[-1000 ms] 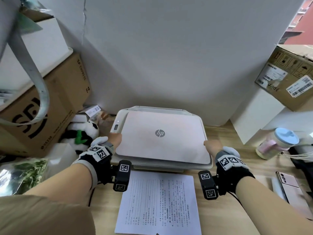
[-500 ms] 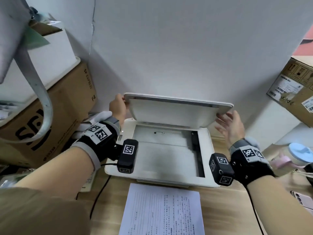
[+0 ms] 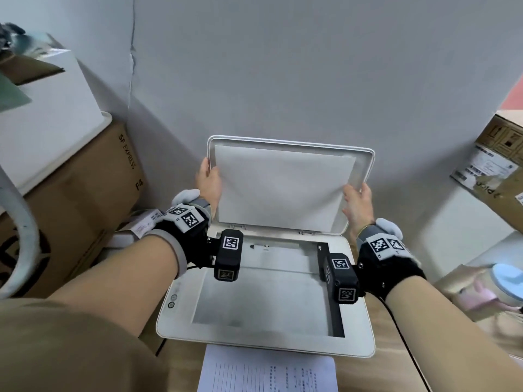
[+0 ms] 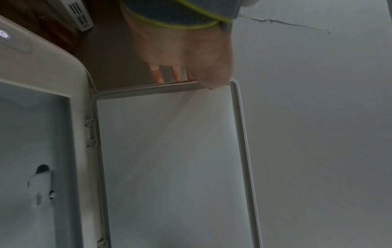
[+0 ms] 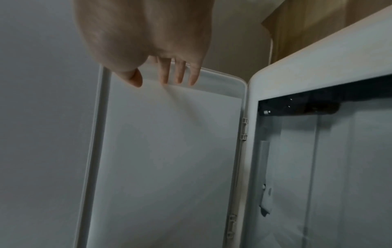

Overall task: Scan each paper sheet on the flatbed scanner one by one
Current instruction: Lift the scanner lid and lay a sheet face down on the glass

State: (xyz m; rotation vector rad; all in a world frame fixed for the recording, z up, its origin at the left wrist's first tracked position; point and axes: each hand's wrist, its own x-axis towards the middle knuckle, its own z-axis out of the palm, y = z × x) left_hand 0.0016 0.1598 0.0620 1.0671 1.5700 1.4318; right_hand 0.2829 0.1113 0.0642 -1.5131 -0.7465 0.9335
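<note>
The white flatbed scanner [image 3: 356, 329] stands on the desk with its glass [image 3: 260, 292] bare. Its lid [image 3: 283, 188] is raised almost upright against the wall. My left hand [image 3: 209, 179] grips the lid's left edge; in the left wrist view the fingers [image 4: 176, 75] reach behind the edge and the thumb lies on the front. My right hand [image 3: 358, 202] touches the lid's right edge with straight fingers [image 5: 178, 73] and holds nothing. A printed paper sheet [image 3: 268, 372] lies on the desk just in front of the scanner.
Stacked cardboard boxes [image 3: 85, 199] with a white box [image 3: 48, 114] on top crowd the left side. At the right are another cardboard box [image 3: 498, 176] and a jar with a pale blue lid [image 3: 506, 278]. The grey wall [image 3: 283, 66] is close behind the lid.
Both hands have swung the scanner lid up from flat and closed to nearly upright, baring the glass. The head view has moved closer.
</note>
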